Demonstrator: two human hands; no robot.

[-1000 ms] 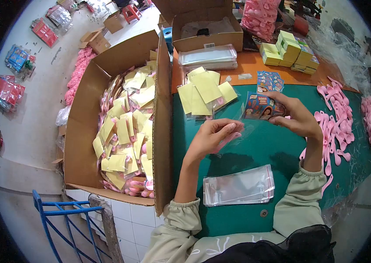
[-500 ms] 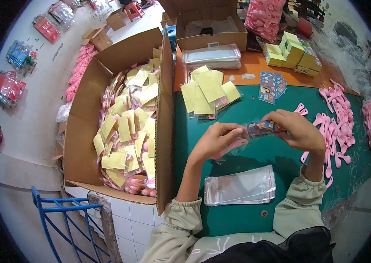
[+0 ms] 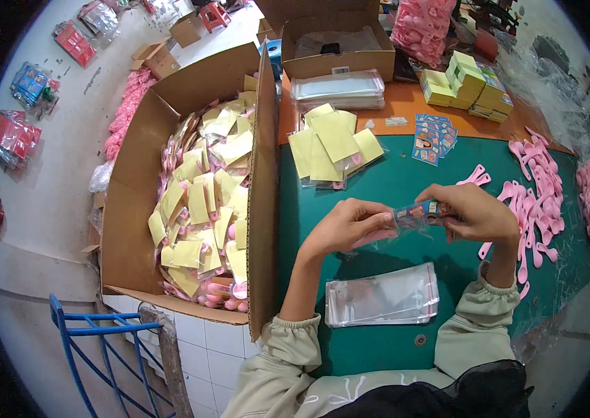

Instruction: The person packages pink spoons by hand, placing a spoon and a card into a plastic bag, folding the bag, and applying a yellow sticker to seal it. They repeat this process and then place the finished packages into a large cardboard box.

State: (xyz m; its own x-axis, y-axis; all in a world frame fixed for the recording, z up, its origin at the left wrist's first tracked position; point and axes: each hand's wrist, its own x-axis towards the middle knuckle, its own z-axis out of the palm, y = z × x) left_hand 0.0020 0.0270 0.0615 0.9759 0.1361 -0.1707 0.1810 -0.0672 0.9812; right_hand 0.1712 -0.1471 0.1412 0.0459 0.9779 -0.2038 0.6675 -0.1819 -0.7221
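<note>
My left hand (image 3: 349, 226) pinches the left end of a clear plastic bag (image 3: 398, 234) above the green table. A pink spoon (image 3: 373, 239) hangs just under its fingers, seen through the plastic. My right hand (image 3: 481, 214) is closed on the right end of a blue printed card (image 3: 414, 214), which overlaps the bag and bends a little between the hands. Below them lies a stack of clear bags (image 3: 382, 296). Right of my right hand, loose pink spoons (image 3: 536, 202) spread over the table. A fan of blue cards (image 3: 434, 139) rests farther back.
On the left stands a big cardboard box (image 3: 263, 202) full of bagged yellow cards and pink spoons. Filled packets (image 3: 333, 145) are piled near its right wall. Behind are more clear bags (image 3: 336, 87), an open carton (image 3: 340, 66) and yellow-green card stacks (image 3: 465, 80).
The card has tilted and curved between my hands, with my right fingers farther around its end. The pink spoon now lies flatter and shows less beneath my left hand.
</note>
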